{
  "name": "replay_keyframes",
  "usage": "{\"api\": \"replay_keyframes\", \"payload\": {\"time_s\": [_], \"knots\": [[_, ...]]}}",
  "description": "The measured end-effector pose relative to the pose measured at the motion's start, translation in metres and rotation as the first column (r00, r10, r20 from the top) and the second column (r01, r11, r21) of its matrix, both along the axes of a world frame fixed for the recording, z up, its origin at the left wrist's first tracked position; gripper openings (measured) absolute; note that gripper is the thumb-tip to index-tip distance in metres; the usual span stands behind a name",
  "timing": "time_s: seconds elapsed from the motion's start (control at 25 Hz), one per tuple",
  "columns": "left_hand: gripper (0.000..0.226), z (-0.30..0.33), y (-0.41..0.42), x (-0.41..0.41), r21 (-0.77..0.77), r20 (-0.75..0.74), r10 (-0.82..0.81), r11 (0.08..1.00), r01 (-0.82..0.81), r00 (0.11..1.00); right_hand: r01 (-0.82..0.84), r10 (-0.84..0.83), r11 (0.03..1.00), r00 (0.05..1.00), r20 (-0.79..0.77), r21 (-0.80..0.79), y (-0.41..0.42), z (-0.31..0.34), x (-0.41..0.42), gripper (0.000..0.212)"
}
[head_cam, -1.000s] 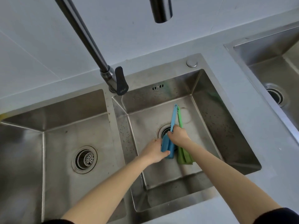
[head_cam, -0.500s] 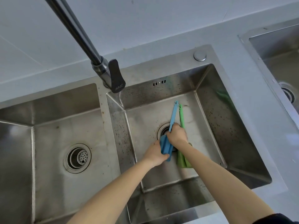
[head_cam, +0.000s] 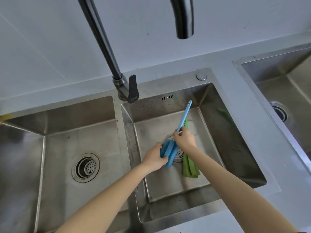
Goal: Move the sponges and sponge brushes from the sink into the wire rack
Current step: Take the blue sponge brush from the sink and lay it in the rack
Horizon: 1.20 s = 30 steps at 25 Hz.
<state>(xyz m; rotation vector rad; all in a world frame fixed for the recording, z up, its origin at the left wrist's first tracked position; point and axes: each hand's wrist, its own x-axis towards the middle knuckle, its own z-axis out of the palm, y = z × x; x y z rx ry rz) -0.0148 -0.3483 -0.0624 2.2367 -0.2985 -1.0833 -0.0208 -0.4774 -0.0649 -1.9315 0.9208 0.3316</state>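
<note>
A blue sponge brush is lifted above the floor of the middle sink basin. My left hand grips its blue sponge head. My right hand pinches its thin blue handle, which points up and to the right toward the back wall of the basin. A green sponge brush lies flat on the basin floor under my right forearm, its handle mostly hidden behind my right hand. No wire rack is in view.
A dark faucet with a lever rises behind the divider, and its spout hangs over the middle basin. A left basin with a drain strainer and a right basin flank it.
The blue sponge brush has been lifted off the green one and tilted, its handle now swinging to the right. The green brush stays on the basin floor.
</note>
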Motion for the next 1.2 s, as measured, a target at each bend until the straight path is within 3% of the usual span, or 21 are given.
{"api": "replay_keyframes", "payload": {"time_s": [0.28,0.56,1.2], "knots": [[0.055,0.046,0.031,0.009,-0.101,0.168,-0.031,0.994,0.049,0.985,0.112,-0.119,0.992,0.976,0.183,0.051,0.014,0.056,0.000,0.026],[0.056,0.088,0.080,0.003,-0.181,0.357,-0.005,0.981,0.074,0.934,0.050,-0.061,0.998,0.934,0.352,0.042,0.051,0.111,-0.007,0.015],[0.054,0.124,0.239,0.004,-0.147,0.539,0.165,0.984,-0.100,0.826,0.000,-0.109,0.976,0.862,0.494,0.216,0.179,0.174,0.003,0.029]]}}
